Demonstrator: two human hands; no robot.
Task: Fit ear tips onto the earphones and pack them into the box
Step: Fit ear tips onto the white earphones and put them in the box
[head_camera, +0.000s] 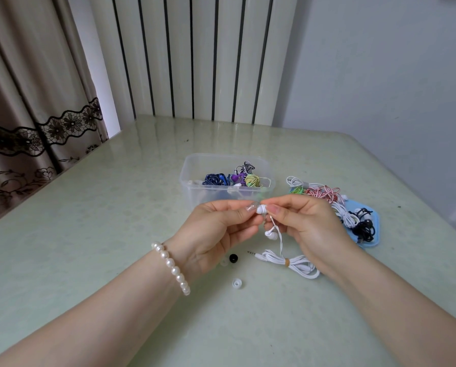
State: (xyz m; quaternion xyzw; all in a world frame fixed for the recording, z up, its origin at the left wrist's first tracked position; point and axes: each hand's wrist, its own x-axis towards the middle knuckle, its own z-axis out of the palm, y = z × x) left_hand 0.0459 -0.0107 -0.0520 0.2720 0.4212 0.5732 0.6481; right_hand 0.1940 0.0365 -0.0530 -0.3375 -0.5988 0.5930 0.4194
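1. Pale green table [115, 207] stands before a radiator [195, 56] and curtain [30, 102].
2. Clear box [195, 192], mid-table, holds coiled earphones [232, 178].
3. Blue lid [373, 241] near the right edge carries more coils [327, 197].
4. Left hand [216, 229] and right hand [309, 223] together pinch a white earbud [261, 209] in front of the box.
5. Its cable [290, 262] and loose tips [237, 283] lie below.
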